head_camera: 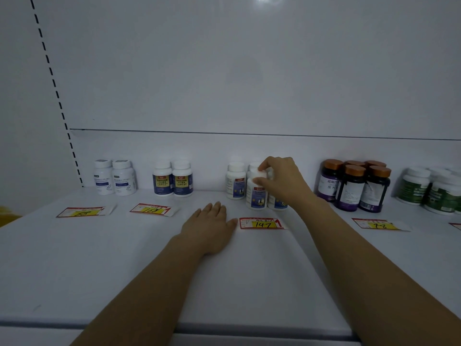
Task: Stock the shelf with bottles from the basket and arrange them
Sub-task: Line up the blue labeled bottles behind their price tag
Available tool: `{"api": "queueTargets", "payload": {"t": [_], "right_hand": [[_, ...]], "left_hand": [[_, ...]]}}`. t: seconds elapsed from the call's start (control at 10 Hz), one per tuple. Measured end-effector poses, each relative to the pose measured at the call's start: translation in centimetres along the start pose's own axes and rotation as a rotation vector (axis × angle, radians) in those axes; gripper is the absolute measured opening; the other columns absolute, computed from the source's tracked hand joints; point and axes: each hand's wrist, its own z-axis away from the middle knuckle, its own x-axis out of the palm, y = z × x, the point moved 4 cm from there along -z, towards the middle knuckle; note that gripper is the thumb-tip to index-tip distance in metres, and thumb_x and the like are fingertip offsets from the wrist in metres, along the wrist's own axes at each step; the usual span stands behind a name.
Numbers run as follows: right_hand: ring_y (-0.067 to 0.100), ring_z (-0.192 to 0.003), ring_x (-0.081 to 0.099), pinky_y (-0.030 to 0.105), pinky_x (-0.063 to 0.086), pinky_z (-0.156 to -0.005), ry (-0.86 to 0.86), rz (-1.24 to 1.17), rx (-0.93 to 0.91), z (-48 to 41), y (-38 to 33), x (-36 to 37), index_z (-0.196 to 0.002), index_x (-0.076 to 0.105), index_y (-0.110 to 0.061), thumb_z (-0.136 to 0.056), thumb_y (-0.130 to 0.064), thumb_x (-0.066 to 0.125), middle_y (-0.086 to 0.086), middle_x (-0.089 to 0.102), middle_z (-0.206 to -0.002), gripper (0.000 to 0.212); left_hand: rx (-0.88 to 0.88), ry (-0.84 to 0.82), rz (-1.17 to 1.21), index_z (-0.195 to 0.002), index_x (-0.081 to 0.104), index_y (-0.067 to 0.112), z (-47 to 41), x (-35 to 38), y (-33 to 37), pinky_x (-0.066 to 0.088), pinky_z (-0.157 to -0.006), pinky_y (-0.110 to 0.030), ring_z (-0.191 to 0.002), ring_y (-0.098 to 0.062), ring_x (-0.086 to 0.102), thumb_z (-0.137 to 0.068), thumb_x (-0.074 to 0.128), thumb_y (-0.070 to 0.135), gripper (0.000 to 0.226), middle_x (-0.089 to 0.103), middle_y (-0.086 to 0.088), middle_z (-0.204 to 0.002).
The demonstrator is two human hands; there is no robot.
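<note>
- The right hand [282, 178] is up at the back of the shelf [124, 258], with fingers and thumb curled round the white cap of a white bottle [257, 194], gripping it from above.
- That bottle stands upright on the shelf directly under the hand, its blue-patched label facing out.
- Just left of the right hand stands a matching bottle [235, 182]. A third bottle [277, 203] peeks out under the wrist, tight beside the held one; whether they touch, I cannot tell.
- The left hand [212, 228] lies flat on the shelf, palm down, fingers straight and close together, holding nothing.
- Its thumb tip is just beside the 147 price tag [262, 223], which lies in front of the held bottle.
- To the right of the right hand is a cluster of dark bottles [351, 189] with copper caps, then green-labelled bottles [414, 187] beyond.
- Left of the left hand, toward the back, is a blue-labelled pair [172, 179], then a white pair [114, 178] further along.
</note>
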Motion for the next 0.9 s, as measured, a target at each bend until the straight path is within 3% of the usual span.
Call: {"api": "queueTargets", "payload": {"t": [0.2,0.3,0.4,0.5,0.6,0.7,0.8,0.9], "right_hand": [[0.024,-0.114,0.05,0.034,0.04,-0.093,0.055,-0.058,0.049,-0.2,0.8,-1.5,-0.117,0.062,-0.016,-0.092,-0.033,0.057,0.007,0.059,-0.123,0.03],[0.027,-0.115,0.049,0.034,0.044,-0.09,-0.059,-0.041,0.097,-0.2,1.9,-1.8,-0.119,0.06,-0.018,-0.092,-0.029,0.055,0.01,0.055,-0.122,0.03],[0.033,-0.125,0.036,0.038,0.033,-0.102,-0.171,0.057,0.115,0.1,2.1,-1.3,-0.124,0.057,-0.022,-0.093,-0.025,0.052,0.013,0.044,-0.13,0.032],[0.034,-0.127,0.031,0.038,0.031,-0.104,-0.153,0.075,0.148,0.2,2.3,-1.2,-0.129,0.052,-0.025,-0.096,-0.023,0.046,0.013,0.037,-0.135,0.034],[0.031,-0.12,0.044,0.03,0.043,-0.086,-0.142,-0.03,0.164,0.2,2.7,-1.2,-0.131,0.051,-0.023,-0.096,-0.019,0.049,0.014,0.041,-0.132,0.035],[0.024,-0.112,0.052,0.026,0.042,-0.078,-0.117,-0.114,0.162,0.3,2.6,-1.7,-0.126,0.056,-0.016,-0.09,-0.018,0.06,0.012,0.053,-0.127,0.036],[0.018,-0.102,0.054,0.026,0.044,-0.078,-0.013,-0.214,0.158,0.6,2.1,-3.3,-0.119,0.061,-0.014,-0.085,-0.021,0.069,0.008,0.059,-0.12,0.036],[0.015,-0.095,0.058,0.021,0.047,-0.074,0.084,-0.301,0.093,0.7,1.0,-5.2,-0.112,0.064,-0.017,-0.082,-0.029,0.072,0.002,0.061,-0.109,0.033]], "left_hand": [[-0.013,-0.025,-0.008,-0.151,-0.002,0.013,0.1,0.0,0.0,0.0,-0.118,-0.034,-0.147,-0.017,-0.003,-0.1,0.009,0.047,0.063,-0.006,-0.003,-0.159],[-0.015,-0.031,-0.01,-0.151,-0.002,0.013,0.2,-0.1,0.1,0.0,-0.118,-0.034,-0.147,-0.017,-0.003,-0.1,0.009,0.047,0.062,-0.006,-0.003,-0.159],[-0.014,-0.027,-0.001,-0.151,-0.002,0.013,0.3,-0.2,0.1,0.001,-0.118,-0.034,-0.147,-0.017,-0.003,-0.1,0.01,0.047,0.062,-0.005,-0.003,-0.159],[-0.012,-0.024,0.001,-0.151,-0.001,0.013,0.2,-0.2,0.1,0.002,-0.119,-0.034,-0.147,-0.017,-0.002,-0.1,0.01,0.047,0.062,-0.005,-0.003,-0.16],[-0.012,-0.027,0.002,-0.151,-0.001,0.013,0.3,-0.2,0.1,0.002,-0.119,-0.034,-0.147,-0.017,-0.002,-0.1,0.01,0.047,0.062,-0.005,-0.003,-0.16],[-0.015,-0.017,0.018,-0.151,0.0,0.013,0.3,-0.3,0.2,0.002,-0.119,-0.034,-0.147,-0.017,-0.001,-0.1,0.011,0.048,0.063,-0.003,-0.003,-0.16],[-0.02,0.038,0.063,-0.151,0.01,0.011,0.7,-0.9,0.3,0.009,-0.117,-0.034,-0.146,-0.018,0.008,-0.1,0.019,0.048,0.063,0.007,-0.005,-0.159],[-0.051,0.12,0.155,-0.145,0.029,0.011,1.3,-1.6,0.4,0.026,-0.11,-0.033,-0.138,-0.02,0.029,-0.098,0.032,0.049,0.06,0.029,-0.006,-0.152]]}}
